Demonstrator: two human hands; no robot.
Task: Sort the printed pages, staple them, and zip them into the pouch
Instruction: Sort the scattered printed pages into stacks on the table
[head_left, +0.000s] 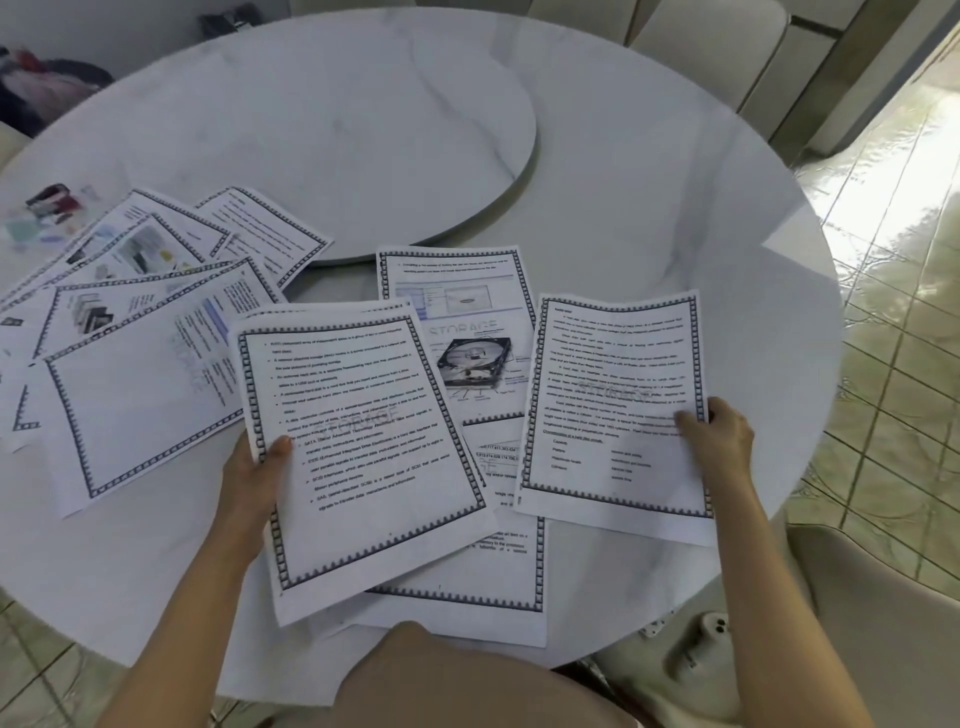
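Sorting is in hand: one page (363, 447) is pinched by the left hand (260, 467), another (618, 405) by the right hand (719, 431), above the table (649, 182). Comparison and ordering are called for next.

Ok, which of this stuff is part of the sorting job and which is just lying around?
Job: bulleted page in left hand, paragraph page in right hand, hard-drive page, fanned pages.
Lying about: turntable, dark bundle, chair.
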